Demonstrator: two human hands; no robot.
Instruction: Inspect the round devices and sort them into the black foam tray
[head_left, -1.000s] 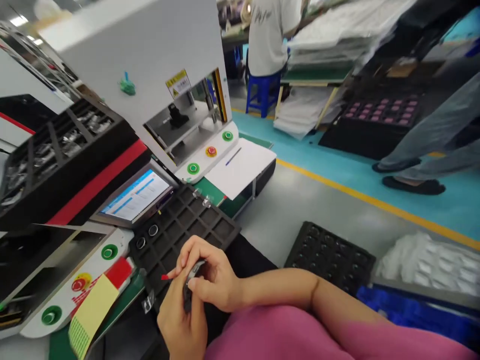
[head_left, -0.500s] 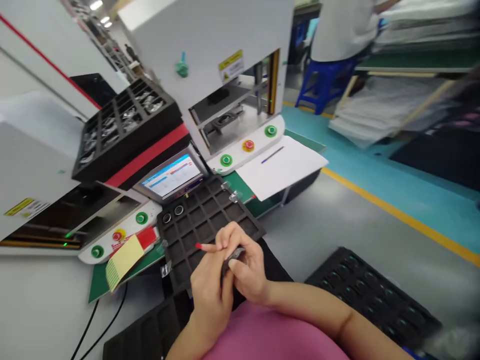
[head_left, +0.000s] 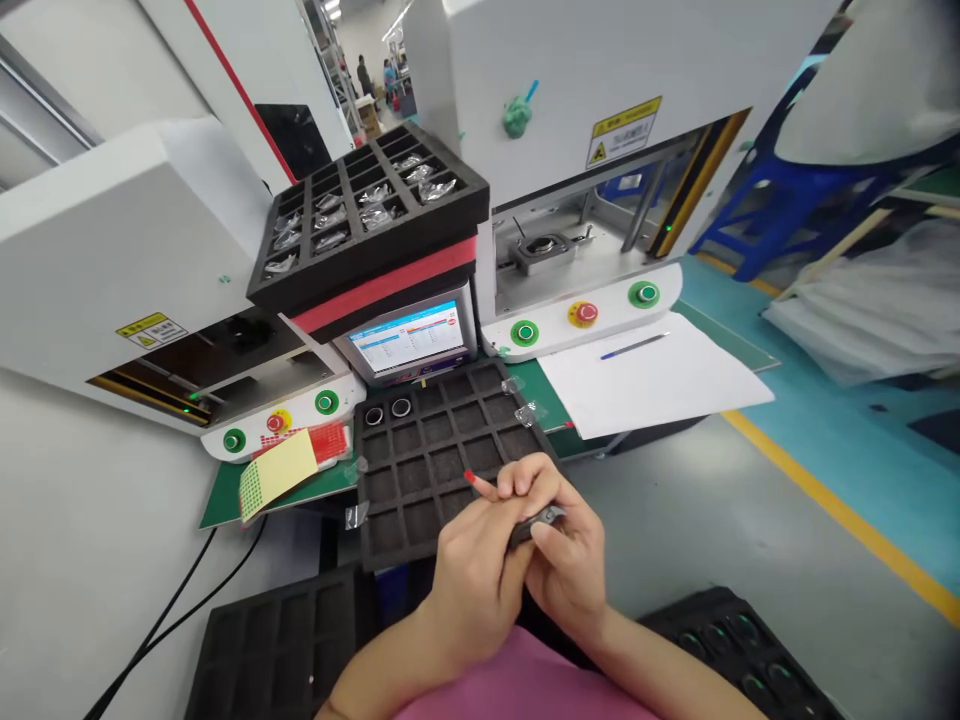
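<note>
My left hand [head_left: 472, 575] and my right hand [head_left: 571, 565] meet over my lap, both closed on a small dark ring-shaped part [head_left: 536, 521]. A tiny red sticker [head_left: 470, 478] sits on a fingertip of my left hand. Just beyond the hands lies a black foam tray [head_left: 435, 455] with square cells; two ring parts [head_left: 388, 411] rest in its far left cells.
Two white press machines [head_left: 592, 90] with green and red buttons stand behind, a screen [head_left: 409, 337] between them. A filled black tray [head_left: 360, 215] sits on a red-edged stack. White paper with a pen [head_left: 645, 370], a yellow sticker sheet [head_left: 277, 475], more black trays [head_left: 277, 645] low down.
The view has swung left and up, so the machines now fill the frame. My hands keep the same hold on the small part, with the red sticker still on my fingertip.
</note>
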